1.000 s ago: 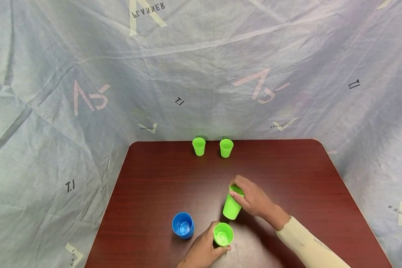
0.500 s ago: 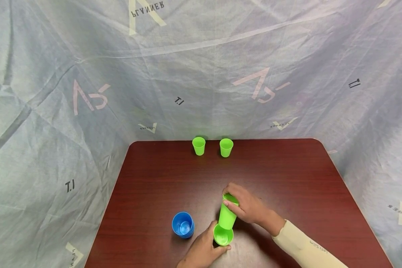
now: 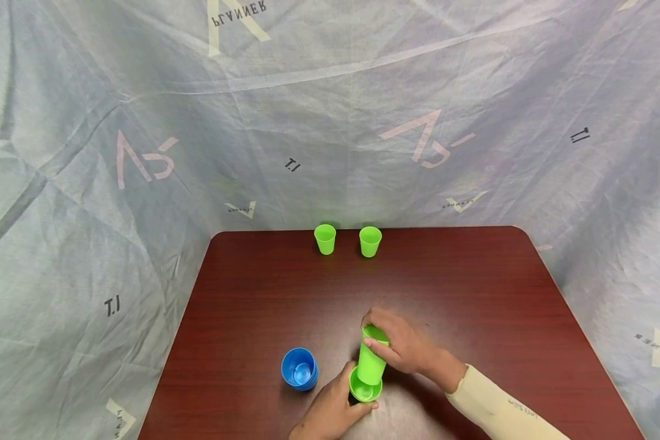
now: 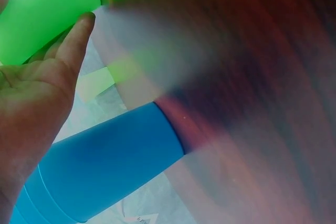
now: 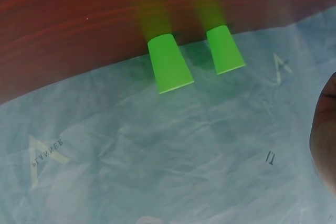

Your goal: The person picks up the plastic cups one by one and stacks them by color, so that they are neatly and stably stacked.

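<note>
1. Since a second ago the right hand [image 3: 404, 348] has carried its green cup [image 3: 372, 357] down and toward the person; the cup's base now sits in the mouth of the lower green cup [image 3: 365, 387], where earlier the two cups were apart.
2. The right hand's grip is closed round the rim end of the upper cup, fingers curled over the top. The left hand [image 3: 330, 409] wraps its fingers and thumb round the lower cup, which stands on the bench [image 3: 473, 293] near the front edge.
3. As a judgement: the nesting is begun but not finished, since most of the upper cup's wall stands clear above the lower rim. Two more green cups, the left far cup [image 3: 325, 238] and the right far cup [image 3: 370, 241], stand untouched at the back edge.
4. The stack of blue cups [image 3: 299, 370] stands just beside the left hand, and looks already nested.
5. The head view alone shows both hands and the whole layout. The left wrist view, heavily blurred, shows the blue stack's side and stepped rims close up. The right wrist view shows only the two far cups against the grey sheet [image 5: 157, 156], plus a sliver of hand.
</note>
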A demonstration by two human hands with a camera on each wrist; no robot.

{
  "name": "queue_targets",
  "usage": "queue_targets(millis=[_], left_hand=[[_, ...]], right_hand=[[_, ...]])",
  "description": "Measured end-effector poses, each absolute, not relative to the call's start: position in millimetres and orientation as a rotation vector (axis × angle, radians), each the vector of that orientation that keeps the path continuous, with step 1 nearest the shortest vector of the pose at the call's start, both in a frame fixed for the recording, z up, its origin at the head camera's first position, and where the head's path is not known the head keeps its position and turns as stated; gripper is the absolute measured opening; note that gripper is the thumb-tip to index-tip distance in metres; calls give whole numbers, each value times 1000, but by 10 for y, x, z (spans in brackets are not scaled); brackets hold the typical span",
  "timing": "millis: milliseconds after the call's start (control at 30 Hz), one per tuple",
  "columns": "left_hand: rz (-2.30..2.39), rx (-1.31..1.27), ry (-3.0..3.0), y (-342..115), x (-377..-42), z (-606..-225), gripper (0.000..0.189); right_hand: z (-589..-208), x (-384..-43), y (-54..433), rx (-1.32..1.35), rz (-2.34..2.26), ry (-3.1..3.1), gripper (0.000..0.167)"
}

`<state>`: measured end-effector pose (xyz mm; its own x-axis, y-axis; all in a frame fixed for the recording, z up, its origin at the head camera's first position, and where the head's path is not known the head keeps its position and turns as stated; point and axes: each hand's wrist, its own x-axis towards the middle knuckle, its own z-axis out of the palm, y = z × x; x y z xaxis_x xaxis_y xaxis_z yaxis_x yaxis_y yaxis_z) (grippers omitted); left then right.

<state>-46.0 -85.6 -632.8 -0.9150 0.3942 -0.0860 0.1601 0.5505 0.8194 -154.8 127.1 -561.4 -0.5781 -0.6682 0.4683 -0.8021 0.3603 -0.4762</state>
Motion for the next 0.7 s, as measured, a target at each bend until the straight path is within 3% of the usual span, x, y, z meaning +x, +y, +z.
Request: queue_targets(millis=[500, 700], left_hand=[[1296, 528, 2574, -857, -460, -6329, 79], [1295, 537, 2580, -868, -461, -6338, 74]], right_hand=[[-5710, -1451, 1167, 1448, 1144, -2306, 27], [-5707, -1369, 1130, 1501, 1116, -2305, 32]])
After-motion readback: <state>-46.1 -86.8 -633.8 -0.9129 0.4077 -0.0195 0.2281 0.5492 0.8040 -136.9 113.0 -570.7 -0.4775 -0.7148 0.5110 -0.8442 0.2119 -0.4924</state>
